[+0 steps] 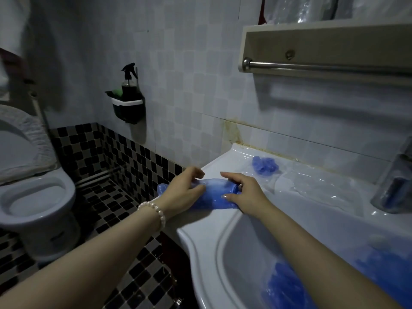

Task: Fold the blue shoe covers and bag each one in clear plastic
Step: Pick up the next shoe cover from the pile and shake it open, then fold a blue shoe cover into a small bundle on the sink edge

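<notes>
You are pinching the shoe cover (211,196) with both hands—left hand (182,192), right hand (247,192)—on the sink (200,237) edge; it looks thin, limp, slippery—pinch the ends.

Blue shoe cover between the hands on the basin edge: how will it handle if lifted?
The thin blue plastic shoe cover is probably floppy: it lies crumpled where the left hand and right hand hold it. Likely very light, being see-through film. It may slide on the glossy white basin rim.
</notes>
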Motion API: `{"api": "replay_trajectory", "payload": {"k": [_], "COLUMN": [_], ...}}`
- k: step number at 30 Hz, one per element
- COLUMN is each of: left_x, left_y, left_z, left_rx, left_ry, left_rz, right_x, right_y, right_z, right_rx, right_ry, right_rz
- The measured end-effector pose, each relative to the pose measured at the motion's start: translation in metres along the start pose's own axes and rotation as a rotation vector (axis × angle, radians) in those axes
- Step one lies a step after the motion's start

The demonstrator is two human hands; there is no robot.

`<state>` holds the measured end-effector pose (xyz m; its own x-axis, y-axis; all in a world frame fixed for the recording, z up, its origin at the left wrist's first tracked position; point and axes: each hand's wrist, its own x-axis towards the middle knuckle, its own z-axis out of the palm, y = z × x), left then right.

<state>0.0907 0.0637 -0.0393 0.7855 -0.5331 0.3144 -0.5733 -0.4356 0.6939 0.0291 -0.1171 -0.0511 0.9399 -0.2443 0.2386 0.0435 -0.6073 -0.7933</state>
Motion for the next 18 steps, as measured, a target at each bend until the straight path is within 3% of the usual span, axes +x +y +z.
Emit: {"api": "replay_trajectory", "payload": {"k": [6, 9, 13, 18], "left_x": [0.000, -0.002, -0.002, -0.003], "left_y": [-0.001, -0.002, -0.007, -0.008], "left_z": [0.000, 0.000, -0.001, -0.002], "left_rx": [0.114, 0.260, 0.403, 0.416], "left_ry": [0.022, 0.087, 0.015, -0.013], "left_rz": [0.084, 0.276, 0.480, 0.519], "right_x": [0.000, -0.005, -0.008, -0.010], "right_y": [-0.003, -0.007, -0.005, -0.002], "right_z": [0.002, 0.003, 0.004, -0.010], "right_rx": [-0.015, 0.073, 0.098, 0.091], "right_ry": [0.056, 0.105, 0.147, 0.032], "right_rz": [-0.021, -0.002, -0.019, -0.030]}}
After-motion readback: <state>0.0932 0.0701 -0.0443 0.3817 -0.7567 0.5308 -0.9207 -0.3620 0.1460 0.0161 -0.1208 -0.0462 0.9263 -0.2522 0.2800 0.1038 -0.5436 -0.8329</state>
